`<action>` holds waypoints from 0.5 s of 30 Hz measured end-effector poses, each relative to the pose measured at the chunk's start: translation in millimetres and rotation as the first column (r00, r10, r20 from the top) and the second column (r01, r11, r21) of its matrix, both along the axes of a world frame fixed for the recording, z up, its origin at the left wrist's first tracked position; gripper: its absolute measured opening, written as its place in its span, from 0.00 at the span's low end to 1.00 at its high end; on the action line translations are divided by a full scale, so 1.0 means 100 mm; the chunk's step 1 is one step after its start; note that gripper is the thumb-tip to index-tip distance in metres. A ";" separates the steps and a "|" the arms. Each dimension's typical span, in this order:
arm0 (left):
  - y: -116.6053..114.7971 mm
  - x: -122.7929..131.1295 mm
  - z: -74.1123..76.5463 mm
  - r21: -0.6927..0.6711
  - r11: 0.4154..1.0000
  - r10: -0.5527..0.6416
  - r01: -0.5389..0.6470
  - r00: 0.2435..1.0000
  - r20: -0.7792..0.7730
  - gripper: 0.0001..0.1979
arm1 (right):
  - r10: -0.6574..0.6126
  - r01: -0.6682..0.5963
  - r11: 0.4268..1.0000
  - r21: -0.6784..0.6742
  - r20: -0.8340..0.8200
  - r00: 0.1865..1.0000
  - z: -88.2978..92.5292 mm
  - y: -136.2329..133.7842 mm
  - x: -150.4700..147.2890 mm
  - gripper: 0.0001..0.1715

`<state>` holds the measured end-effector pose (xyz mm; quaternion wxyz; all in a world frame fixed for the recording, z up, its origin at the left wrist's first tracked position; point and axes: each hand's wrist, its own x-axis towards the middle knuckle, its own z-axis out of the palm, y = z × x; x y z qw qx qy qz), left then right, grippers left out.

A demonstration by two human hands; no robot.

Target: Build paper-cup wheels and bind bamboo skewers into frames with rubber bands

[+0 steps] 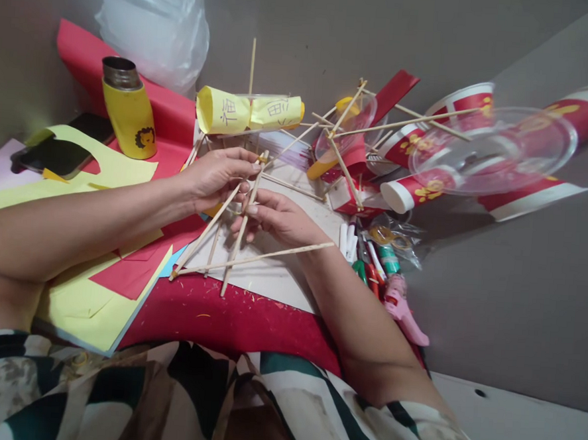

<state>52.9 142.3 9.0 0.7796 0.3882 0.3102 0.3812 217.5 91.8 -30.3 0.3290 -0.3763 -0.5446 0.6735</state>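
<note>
A frame of thin wooden sticks (237, 250), tied at its corners with rubber bands, is between my two hands. My left hand (214, 178) pinches it near a banded joint at the top, where several sticks meet. Lower down, my right hand (281, 218) closes thumb and fingers round one upright stick. A thin rubber band seems to stretch near the fingertips, though it is too small to be sure. One long stick (282, 253) slants across in front of my right wrist, joined to the frame's lower left corner. My fingers hide part of the joints.
Behind stand a yellow paper roll (225, 111) with writing, a yellow bottle (129, 117) and a plastic bag (156, 32). Rightward are paper cups (428, 188), a clear plastic lid (543, 139), markers and a pink glue gun (403, 306). Coloured paper (85, 293) and a phone (53, 155) lie left.
</note>
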 end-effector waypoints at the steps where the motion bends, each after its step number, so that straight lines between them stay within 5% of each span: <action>1: 0.02 -0.01 0.01 0.004 1.000 0.007 -0.008 1.000 0.006 0.11 | -0.021 0.021 1.000 0.009 -0.006 1.000 0.01 0.00 0.01 0.26; 10: 0.20 -0.11 0.11 0.010 0.999 -0.033 0.033 0.999 0.014 0.08 | -0.303 0.288 0.929 0.233 0.034 0.952 0.06 0.07 0.14 0.26; 15: 0.24 -0.12 0.10 -0.070 0.996 -0.064 0.061 0.997 -0.038 0.08 | -0.433 0.212 0.825 0.524 0.345 0.833 0.21 0.10 0.34 0.25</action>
